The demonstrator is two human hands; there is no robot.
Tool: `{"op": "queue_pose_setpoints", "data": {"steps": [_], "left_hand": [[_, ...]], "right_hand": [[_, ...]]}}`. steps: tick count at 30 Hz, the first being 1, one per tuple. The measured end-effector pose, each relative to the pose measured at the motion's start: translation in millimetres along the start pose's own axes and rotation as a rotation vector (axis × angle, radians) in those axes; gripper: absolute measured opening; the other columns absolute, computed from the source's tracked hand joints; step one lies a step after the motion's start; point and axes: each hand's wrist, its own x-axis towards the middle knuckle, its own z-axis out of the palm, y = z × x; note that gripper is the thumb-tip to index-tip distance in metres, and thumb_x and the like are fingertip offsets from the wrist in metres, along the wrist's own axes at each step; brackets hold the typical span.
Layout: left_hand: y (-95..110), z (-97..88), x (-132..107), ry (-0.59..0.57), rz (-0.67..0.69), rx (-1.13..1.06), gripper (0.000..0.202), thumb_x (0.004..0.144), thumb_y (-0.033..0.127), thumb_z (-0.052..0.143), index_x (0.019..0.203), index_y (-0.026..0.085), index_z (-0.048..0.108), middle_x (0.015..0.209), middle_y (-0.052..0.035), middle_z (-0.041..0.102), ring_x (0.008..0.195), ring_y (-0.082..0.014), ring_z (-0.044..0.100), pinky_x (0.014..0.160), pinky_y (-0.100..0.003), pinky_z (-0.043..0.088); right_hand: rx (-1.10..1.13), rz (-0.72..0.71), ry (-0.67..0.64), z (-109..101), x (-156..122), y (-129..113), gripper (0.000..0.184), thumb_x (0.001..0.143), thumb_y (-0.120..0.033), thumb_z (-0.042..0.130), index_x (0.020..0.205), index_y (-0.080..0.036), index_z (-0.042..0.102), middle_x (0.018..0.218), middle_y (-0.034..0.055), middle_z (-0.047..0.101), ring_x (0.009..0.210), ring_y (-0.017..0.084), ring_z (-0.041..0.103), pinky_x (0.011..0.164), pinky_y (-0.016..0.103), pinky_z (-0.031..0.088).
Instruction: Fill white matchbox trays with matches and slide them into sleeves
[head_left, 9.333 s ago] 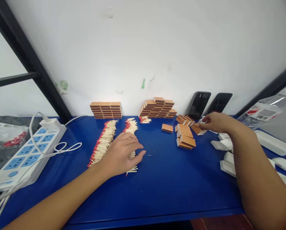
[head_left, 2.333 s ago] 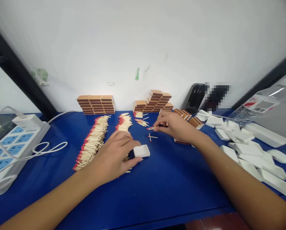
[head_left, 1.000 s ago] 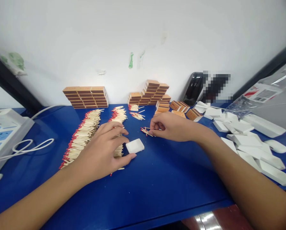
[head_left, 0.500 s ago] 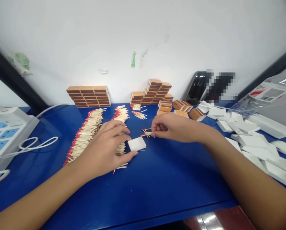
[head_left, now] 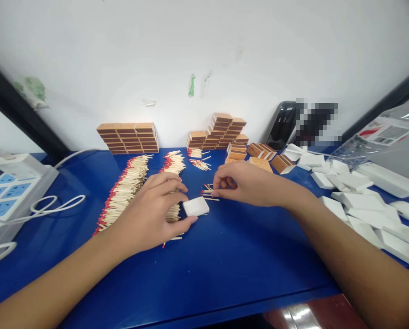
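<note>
My left hand (head_left: 153,214) lies over the near end of a row of red-tipped matches (head_left: 173,169), thumb and fingers curled beside a small white tray (head_left: 196,206) on the blue table (head_left: 225,269). My right hand (head_left: 245,183) is just right of the tray, its fingertips pinched on a few loose matches (head_left: 207,193) that rest on the table. A longer row of matches (head_left: 124,192) lies to the left.
Stacks of brown matchboxes (head_left: 128,137) (head_left: 221,131) stand against the wall, loose ones (head_left: 259,157) to the right. Several white trays (head_left: 358,205) spread at the right. A power strip (head_left: 6,192) with cable sits far left. Dark phones (head_left: 283,125) lean on the wall.
My right hand came from the loose matchboxes at the right to the centre and gathered a few matches. A white tray appeared by my left hand. In the last half second hardly anything moved.
</note>
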Motion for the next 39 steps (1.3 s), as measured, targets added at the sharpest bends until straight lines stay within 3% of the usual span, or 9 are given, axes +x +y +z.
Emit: {"op": "queue_pose_setpoints", "data": {"steps": [14,20,30,35,39], "left_hand": [[1.0,-2.0,0.5,-0.01,0.029,-0.033,0.021,0.088,0.04,0.081,0.098,0.022,0.077,0.113,-0.0064,0.076,0.123,-0.0291,0.063,0.111,-0.049,0.051],[0.0,-1.5,0.0,-0.018,0.023,-0.03,0.023,0.088,0.04,0.082,0.103,0.022,0.078,0.114,-0.0071,0.076,0.125,-0.0294,0.062,0.111,-0.049,0.051],[-1.9,-1.1,1.0,0.014,0.078,-0.023,0.021,0.087,0.035,0.084,0.1,0.02,0.077,0.111,-0.0066,0.077,0.121,-0.0284,0.064,0.109,-0.046,0.053],[-0.4,-1.8,0.6,0.014,0.074,-0.047,0.019,0.087,0.033,0.084,0.099,0.02,0.076,0.111,-0.0062,0.077,0.121,-0.0272,0.064,0.109,-0.044,0.053],[-0.8,-2.8,0.8,0.007,0.069,-0.049,0.021,0.087,0.034,0.084,0.1,0.02,0.077,0.111,-0.006,0.077,0.12,-0.0271,0.064,0.108,-0.045,0.054]], "right_hand": [[-0.033,0.016,-0.146,5.9,-3.6,-5.0,0.019,0.095,-0.035,0.066,0.082,-0.021,0.069,0.08,0.0016,0.07,0.067,0.015,0.056,0.062,0.03,0.037],[0.084,-0.027,-0.052,-0.7,-7.6,-9.8,0.034,0.098,-0.054,0.061,0.09,-0.021,0.068,0.08,0.0018,0.067,0.066,0.015,0.053,0.06,0.031,0.034],[0.062,-0.191,-0.106,20.7,-5.9,-27.5,0.011,0.099,-0.025,0.063,0.089,-0.02,0.066,0.097,0.0047,0.068,0.083,0.017,0.059,0.072,0.03,0.041],[0.031,-0.194,-0.125,19.1,-9.6,-30.7,0.012,0.099,-0.022,0.061,0.091,-0.02,0.069,0.099,0.0048,0.07,0.085,0.018,0.061,0.074,0.03,0.042],[0.034,-0.179,-0.049,6.8,-13.3,-27.6,0.014,0.098,-0.033,0.064,0.098,-0.023,0.074,0.093,0.0032,0.071,0.078,0.018,0.061,0.069,0.031,0.041]]}}
